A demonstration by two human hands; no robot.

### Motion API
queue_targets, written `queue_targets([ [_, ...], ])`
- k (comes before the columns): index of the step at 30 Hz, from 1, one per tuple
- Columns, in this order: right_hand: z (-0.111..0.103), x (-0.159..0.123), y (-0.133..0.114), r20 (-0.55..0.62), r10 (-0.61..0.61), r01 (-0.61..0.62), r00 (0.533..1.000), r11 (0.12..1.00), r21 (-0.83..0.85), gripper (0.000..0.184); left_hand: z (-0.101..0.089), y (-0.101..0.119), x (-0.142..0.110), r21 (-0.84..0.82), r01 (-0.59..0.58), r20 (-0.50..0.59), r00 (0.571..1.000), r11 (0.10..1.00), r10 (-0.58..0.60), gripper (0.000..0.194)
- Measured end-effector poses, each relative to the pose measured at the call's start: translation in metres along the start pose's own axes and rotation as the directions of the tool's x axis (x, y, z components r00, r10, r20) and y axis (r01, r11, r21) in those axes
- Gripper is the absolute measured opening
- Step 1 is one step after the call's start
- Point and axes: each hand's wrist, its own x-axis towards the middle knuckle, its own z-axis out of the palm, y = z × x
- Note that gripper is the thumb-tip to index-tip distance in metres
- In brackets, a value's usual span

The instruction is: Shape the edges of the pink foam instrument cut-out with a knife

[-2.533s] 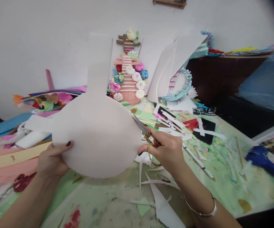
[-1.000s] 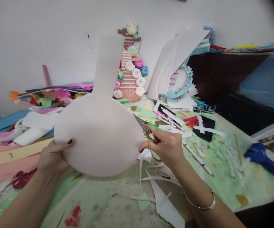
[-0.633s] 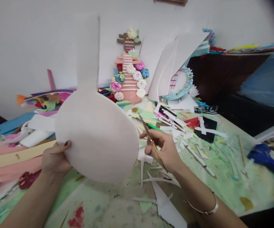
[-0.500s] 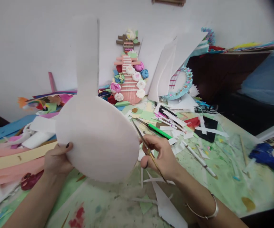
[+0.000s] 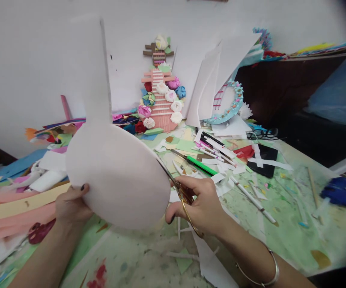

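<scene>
My left hand (image 5: pixel 74 202) grips the lower left edge of a white board cutout (image 5: pixel 119 180), thumb on its front face. The cutout has a rounded body and a long straight neck pointing up, like a lute shape. In my right hand (image 5: pixel 201 202) is a pair of gold-handled scissors (image 5: pixel 188 206), fingers and thumb in the loops. Their blades lie at the cutout's upper right edge; the far blade is partly hidden behind the board. White paper offcuts (image 5: pixel 212 256) lie on the table under my right hand.
Against the wall stands a pink paper lute (image 5: pixel 162 108) with paper flowers. Right of it are white folded boards (image 5: pixel 206 84) and a blue flowered ring (image 5: pixel 236 104). A green craft knife (image 5: pixel 201 166), pens, a black phone (image 5: pixel 263 160) and a blue glue gun (image 5: pixel 339 194) lie about.
The cutout has tilted and shifted slightly left. The scissors have come up to its right edge, with their handles spread wider and my right thumb further from the fingers.
</scene>
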Motion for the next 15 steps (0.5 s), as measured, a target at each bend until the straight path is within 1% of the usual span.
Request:
queue_targets([
  [3,-0.0003,0.0002,-0.0006,0.007,0.022,-0.022,1.000,1.000,0.012,0.045,0.0005,0.0004,-0.0004,0.001,0.004,-0.015,1.000,1.000,-0.004,0.047],
  [7,-0.0015,0.0010,-0.0008,0.036,0.063,-0.065,0.997,0.995,0.081,0.047,0.0004,0.0008,-0.0006,0.001,0.000,-0.028,1.000,1.000,0.000,0.057],
  [10,-0.0020,0.0016,-0.0009,0.040,0.075,-0.078,0.996,0.993,0.093,0.047,-0.0004,0.0009,0.0005,0.013,-0.008,-0.026,1.000,1.000,0.008,0.055],
  [15,-0.0015,0.0031,-0.0007,0.002,0.057,-0.057,0.998,0.998,0.029,0.049,-0.0030,0.0004,0.0027,0.000,-0.004,-0.015,1.000,1.000,0.004,0.048],
])
